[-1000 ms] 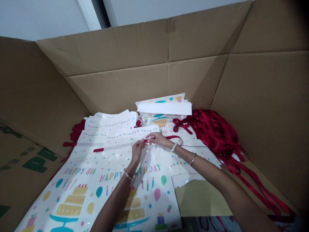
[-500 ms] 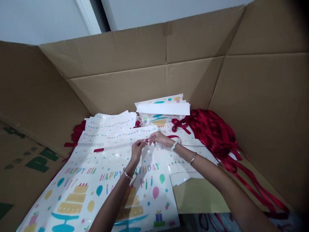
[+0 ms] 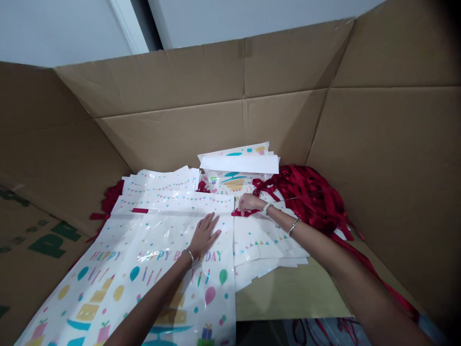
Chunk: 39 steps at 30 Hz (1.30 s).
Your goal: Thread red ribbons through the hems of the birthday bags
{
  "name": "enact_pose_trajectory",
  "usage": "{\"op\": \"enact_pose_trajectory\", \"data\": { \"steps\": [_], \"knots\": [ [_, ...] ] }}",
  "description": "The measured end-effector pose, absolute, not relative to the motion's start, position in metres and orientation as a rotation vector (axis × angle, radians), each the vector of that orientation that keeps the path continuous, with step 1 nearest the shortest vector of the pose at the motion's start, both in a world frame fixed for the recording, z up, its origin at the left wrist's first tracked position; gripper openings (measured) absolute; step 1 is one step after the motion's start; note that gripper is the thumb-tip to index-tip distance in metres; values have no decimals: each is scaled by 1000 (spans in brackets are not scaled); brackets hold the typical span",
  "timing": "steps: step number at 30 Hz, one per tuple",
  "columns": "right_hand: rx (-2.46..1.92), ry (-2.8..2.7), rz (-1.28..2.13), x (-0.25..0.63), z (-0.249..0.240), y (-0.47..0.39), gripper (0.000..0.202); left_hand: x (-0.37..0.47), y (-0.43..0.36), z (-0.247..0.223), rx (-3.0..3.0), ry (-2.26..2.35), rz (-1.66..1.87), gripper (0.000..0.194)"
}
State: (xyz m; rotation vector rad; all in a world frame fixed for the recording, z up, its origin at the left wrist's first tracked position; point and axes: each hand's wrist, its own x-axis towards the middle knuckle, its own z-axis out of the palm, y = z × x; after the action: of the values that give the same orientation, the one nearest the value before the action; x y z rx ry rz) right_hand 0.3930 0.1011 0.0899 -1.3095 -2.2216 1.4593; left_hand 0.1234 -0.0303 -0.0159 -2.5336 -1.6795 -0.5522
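My left hand (image 3: 205,235) lies flat with its fingers apart on a glossy white sheet printed with birthday cakes, balloons and lettering (image 3: 219,293). At the right edge of that sheet, my right hand (image 3: 249,202) has its fingers closed on a red ribbon (image 3: 246,213). The fingertips are partly hidden. A short red ribbon strip (image 3: 139,210) shows farther left, in line with a greyish band across the sheet. Under and right of my right hand lie more printed sheets (image 3: 262,242).
A large heap of red ribbon (image 3: 311,197) sits at the right, with strands trailing over the table (image 3: 288,293) edge. Tall cardboard walls (image 3: 173,81) enclose the back and sides. More sheets are stacked at the back (image 3: 239,164), and red ribbon (image 3: 113,197) lies at the left.
My hands were together pinching the red ribbon above the sheet. My left hand has let go and flattened on the sheet; my right has moved right with the ribbon. The sheet now lies flatter, shifted left.
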Motion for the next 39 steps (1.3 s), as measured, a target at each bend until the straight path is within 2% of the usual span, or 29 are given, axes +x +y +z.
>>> {"op": "enact_pose_trajectory", "data": {
  "steps": [4, 10, 31, 39],
  "knots": [
    [-1315, -2184, 1502, 391, 68, 98, 14, 125, -32, -12, -2542, -1698, -555, 57],
    [-1255, -2134, 1625, 389, 62, 103, 12, 125, -32, -13, -2572, -1731, -561, 58],
    [-1338, -2356, 1217, 381, 61, 98, 17, 127, -34, -10, -2586, -1740, -690, 56],
    [-1435, -2300, 1303, 382, 68, 93, 17, 127, -36, -10, -2599, -1718, -723, 55]
  ]
}}
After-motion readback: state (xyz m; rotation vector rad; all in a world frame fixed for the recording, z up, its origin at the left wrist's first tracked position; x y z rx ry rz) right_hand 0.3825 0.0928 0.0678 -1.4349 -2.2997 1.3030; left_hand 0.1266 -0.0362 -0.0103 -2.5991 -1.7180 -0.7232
